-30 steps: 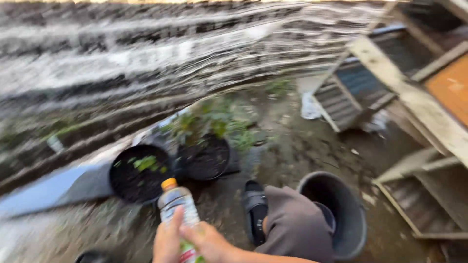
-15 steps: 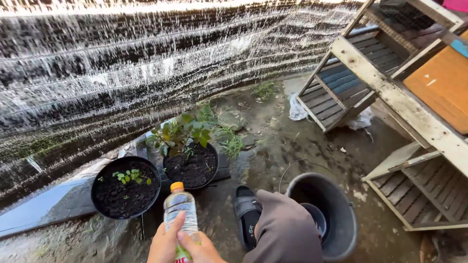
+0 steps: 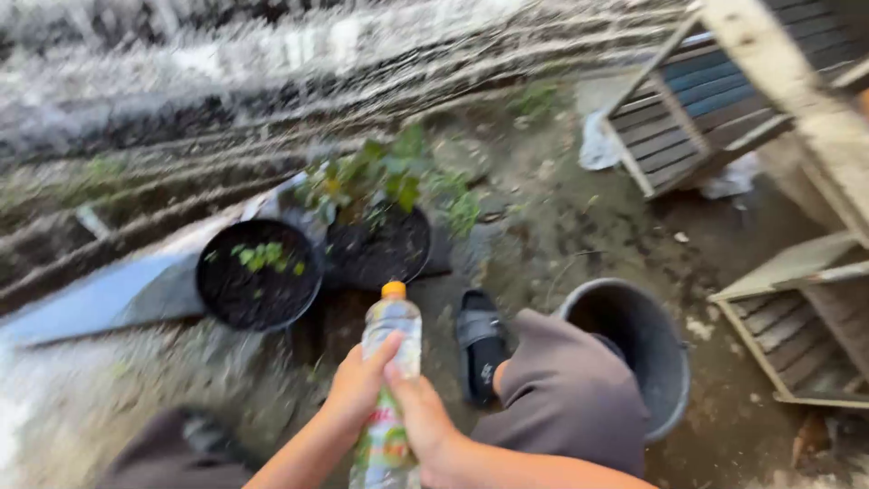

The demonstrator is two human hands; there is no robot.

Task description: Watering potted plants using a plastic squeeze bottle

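Both hands clasp a clear plastic bottle [image 3: 389, 380] with an orange cap (upright, low in the middle of the view): the left hand [image 3: 358, 389] wraps its side, the right hand [image 3: 421, 421] seems, through blur, to grip it lower. Beyond stand two black pots [image 3: 258, 285] and a dark bucket [image 3: 634, 349] beside a sandal [image 3: 480, 340].

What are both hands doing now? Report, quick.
Left hand: closed around the plastic bottle.
Right hand: also gripping the bottle.
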